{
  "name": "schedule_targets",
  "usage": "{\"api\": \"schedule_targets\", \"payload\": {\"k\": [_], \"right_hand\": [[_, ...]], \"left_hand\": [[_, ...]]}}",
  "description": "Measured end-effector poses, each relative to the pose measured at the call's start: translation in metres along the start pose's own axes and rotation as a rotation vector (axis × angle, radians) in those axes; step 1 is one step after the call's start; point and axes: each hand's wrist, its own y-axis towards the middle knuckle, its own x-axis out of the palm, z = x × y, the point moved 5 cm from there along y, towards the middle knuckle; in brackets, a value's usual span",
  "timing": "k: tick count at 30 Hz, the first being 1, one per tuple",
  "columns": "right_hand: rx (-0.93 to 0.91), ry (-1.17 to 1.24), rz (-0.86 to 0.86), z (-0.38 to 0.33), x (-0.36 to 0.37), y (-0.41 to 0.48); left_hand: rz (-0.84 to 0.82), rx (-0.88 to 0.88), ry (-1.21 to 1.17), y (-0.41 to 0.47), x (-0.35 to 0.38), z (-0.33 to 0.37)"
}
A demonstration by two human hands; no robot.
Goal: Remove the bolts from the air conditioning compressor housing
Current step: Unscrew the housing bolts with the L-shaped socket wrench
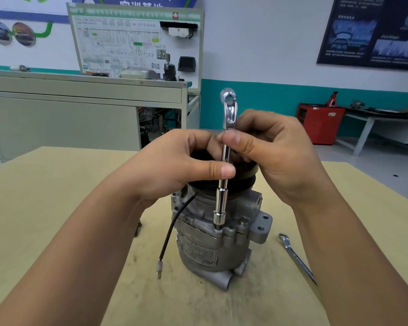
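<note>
A grey metal compressor (205,245) stands upright on the wooden table (57,184), its black pulley on top and partly hidden by my hands. A chrome socket driver (222,196) stands vertically, its socket seated on a bolt on the housing flange. My left hand (174,165) pinches the driver's shaft between thumb and fingers. My right hand (273,151) grips the shaft just above, below the looped chrome handle (230,109). Another bolt (243,221) sticks up from the flange to the right of the socket.
A black wire with a connector (167,241) hangs from the compressor's left side. A ring spanner (295,255) lies on the table at the right. A small object (138,228) lies left of the compressor. Benches and a red tool cart (320,123) stand behind.
</note>
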Motion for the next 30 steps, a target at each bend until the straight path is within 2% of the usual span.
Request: {"api": "schedule_targets", "payload": {"k": [7,18,23,27,30], "right_hand": [[0.009,-0.032,0.057,-0.0011,0.0023,-0.0005],[-0.043,-0.145,-0.042,-0.0037,0.0042,-0.0006],[-0.023,-0.16,-0.068,-0.0036,0.0051,-0.0017],[0.002,-0.072,-0.018,-0.0013,0.0026,-0.0014],[0.025,-0.105,0.003,0.0012,0.003,-0.0009]], "left_hand": [[0.028,-0.018,0.019,-0.0002,0.0025,0.0058],[-0.073,-0.011,0.0,-0.0014,0.0022,0.0027],[-0.044,-0.015,-0.002,-0.0002,0.0011,-0.0001],[0.003,-0.028,0.016,-0.0012,0.0002,0.0019],[0.027,-0.045,0.047,-0.0016,0.0018,0.0045]]}}
